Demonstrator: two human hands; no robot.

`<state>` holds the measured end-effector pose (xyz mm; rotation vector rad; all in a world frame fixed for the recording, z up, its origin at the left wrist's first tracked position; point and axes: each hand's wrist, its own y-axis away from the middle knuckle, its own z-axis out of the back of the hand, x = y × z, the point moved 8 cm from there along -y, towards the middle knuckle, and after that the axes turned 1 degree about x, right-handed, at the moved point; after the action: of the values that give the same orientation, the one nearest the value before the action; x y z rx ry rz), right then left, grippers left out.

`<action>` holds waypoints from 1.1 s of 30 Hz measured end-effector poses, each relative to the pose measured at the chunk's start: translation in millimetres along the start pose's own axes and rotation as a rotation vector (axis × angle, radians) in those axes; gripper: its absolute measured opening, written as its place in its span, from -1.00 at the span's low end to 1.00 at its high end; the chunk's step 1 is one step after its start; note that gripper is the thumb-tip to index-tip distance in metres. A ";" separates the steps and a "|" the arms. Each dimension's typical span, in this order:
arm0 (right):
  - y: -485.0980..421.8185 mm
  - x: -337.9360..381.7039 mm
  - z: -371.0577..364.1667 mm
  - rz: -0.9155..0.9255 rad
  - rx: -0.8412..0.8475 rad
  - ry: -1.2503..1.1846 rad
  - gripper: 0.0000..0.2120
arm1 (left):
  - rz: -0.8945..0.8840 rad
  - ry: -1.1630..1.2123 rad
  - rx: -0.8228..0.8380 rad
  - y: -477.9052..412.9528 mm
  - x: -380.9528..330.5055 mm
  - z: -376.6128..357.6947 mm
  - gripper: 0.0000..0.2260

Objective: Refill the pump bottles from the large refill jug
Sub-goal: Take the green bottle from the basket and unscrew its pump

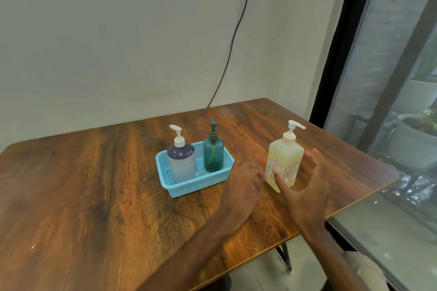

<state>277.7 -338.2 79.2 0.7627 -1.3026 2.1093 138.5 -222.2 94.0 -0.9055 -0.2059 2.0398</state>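
While both my hands hang spread and empty, right hand (307, 186) flanking the yellow bottle (285, 160), left hand (243, 184) beside it, I'd grip its body low.

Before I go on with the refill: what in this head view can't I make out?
- Yellow bottle: label print too small and blurred to read; right hand thumb covers its lower front.
- Right hand's contact with the yellow bottle: unclear.
- Left hand: fingertips blurred, so contact with the bottle cannot be told.
- Blue basket: its front wall hides the bases of the purple-topped bottle and teal bottle.
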 end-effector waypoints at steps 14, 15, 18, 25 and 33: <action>-14.3 74.8 -149.6 0.030 0.613 -0.113 -0.46 | 0.226 -0.263 0.009 5.2 85.1 26.7 -0.64; -20.6 71.9 -164.0 0.011 0.635 -0.093 -0.37 | 0.246 -0.245 0.036 5.5 92.1 24.4 -0.65; -34.8 64.8 -200.2 -0.049 0.665 -0.057 -0.25 | 0.272 -0.236 0.081 4.7 108.6 19.6 -0.77; -44.4 77.2 -209.9 -0.024 0.634 -0.100 -0.41 | 0.289 -0.275 0.110 3.7 123.3 16.0 -0.77; -59.9 88.7 -118.6 -0.023 0.465 -0.247 -0.41 | 0.264 -0.285 0.087 3.7 119.4 14.5 -0.77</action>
<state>236.5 -193.9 133.7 1.2573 -0.9127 2.3880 83.8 -129.5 40.2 -0.6104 -0.1570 2.4026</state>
